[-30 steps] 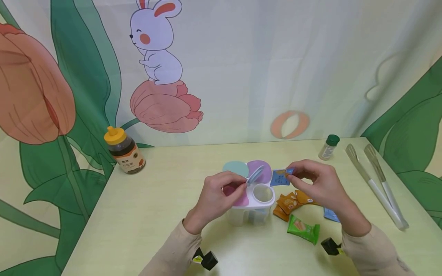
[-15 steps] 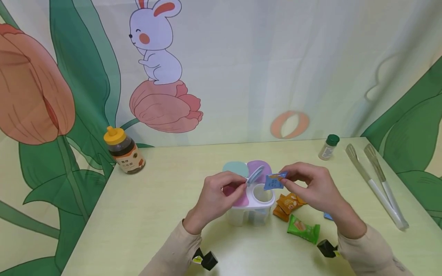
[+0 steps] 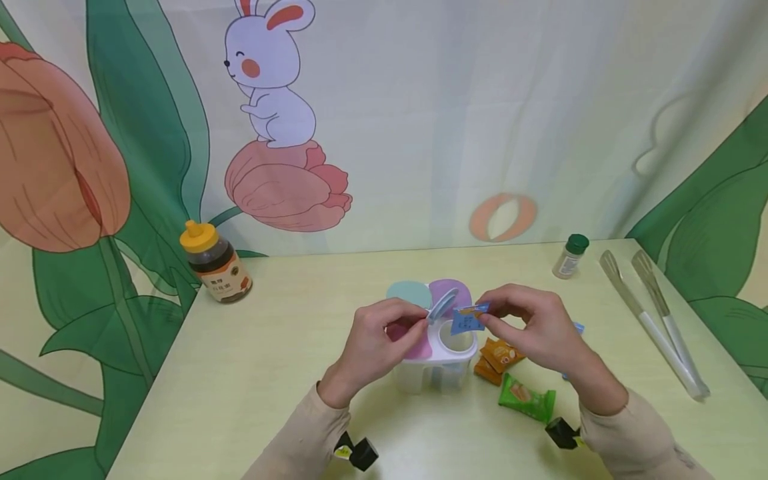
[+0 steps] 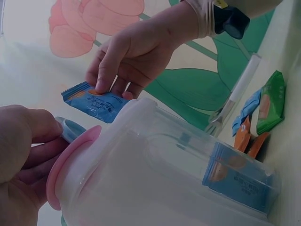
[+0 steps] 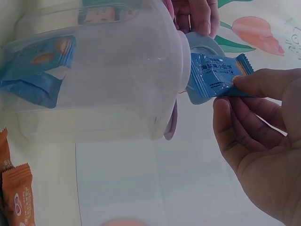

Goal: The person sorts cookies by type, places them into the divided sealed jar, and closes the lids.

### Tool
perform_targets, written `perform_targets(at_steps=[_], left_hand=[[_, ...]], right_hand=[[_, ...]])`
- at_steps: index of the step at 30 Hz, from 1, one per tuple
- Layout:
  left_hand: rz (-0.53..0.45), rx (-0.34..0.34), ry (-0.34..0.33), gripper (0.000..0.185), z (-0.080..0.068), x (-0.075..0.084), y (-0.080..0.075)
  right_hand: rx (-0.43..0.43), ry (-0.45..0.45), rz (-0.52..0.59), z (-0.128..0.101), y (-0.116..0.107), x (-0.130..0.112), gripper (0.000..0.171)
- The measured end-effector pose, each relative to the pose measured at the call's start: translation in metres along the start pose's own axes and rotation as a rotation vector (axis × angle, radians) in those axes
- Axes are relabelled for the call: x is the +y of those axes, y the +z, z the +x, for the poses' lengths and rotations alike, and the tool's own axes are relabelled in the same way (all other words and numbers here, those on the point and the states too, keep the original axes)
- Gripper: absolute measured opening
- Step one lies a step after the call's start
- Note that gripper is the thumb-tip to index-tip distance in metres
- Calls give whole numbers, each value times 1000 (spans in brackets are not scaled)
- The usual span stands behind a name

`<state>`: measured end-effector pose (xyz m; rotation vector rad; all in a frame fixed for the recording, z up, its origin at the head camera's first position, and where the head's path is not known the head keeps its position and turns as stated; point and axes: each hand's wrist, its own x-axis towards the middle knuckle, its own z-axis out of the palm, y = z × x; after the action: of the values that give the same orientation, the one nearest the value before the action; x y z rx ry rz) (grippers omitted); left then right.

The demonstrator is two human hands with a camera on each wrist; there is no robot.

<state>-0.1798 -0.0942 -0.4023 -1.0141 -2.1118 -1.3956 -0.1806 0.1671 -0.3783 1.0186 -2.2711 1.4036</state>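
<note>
A clear plastic container [image 3: 441, 375] with several compartments and coloured lids stands mid-table. My left hand [image 3: 415, 320] pinches its small blue flip lid [image 3: 443, 305] and holds it raised over the open round compartment [image 3: 456, 337]. My right hand [image 3: 495, 313] pinches a blue snack packet [image 3: 468, 319] just above that opening. The left wrist view shows the packet [image 4: 94, 101] hanging at the container's rim [image 4: 141, 106], with blue packets [image 4: 240, 176] lying inside. In the right wrist view the packet [image 5: 214, 77] touches the container wall [image 5: 141, 94] beside the lid [image 5: 204, 44].
Orange packets [image 3: 501, 353], a green packet [image 3: 528, 398] and a blue packet [image 3: 577, 328] lie right of the container. A honey bottle [image 3: 216, 263] stands back left, a green-capped jar [image 3: 570, 256] back right, and long tongs [image 3: 654, 320] lie along the right edge.
My right hand has carried the blue packet leftward, from beside the container to just over the open compartment. My left hand has kept the lid raised.
</note>
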Motion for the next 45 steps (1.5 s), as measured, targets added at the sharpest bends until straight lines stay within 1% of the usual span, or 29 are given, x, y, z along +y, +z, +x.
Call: perform_targets(at_steps=[5,12,20,27,40,45], left_hand=[[2,-11,1,10,1,0,0],[-8,-19,-10,10,2,1,0],[-23,-26,-12,11,2,1,1],[-21,-26,-20,11,2,1,1],[-23,-25,-28,12,1,1,1],[-23,-22,-26,11,0,1,0]], right_hand=[[-8,-5,7,0,2,1,27],[-19,10,-2,1,7,2,26],[-26,-4,-1,0,9,3,26],[-51,7,-22,0,14,3,26],[-54,19,-36,-4,18,3,27],[-64,30,-43,-4,18,5,23]])
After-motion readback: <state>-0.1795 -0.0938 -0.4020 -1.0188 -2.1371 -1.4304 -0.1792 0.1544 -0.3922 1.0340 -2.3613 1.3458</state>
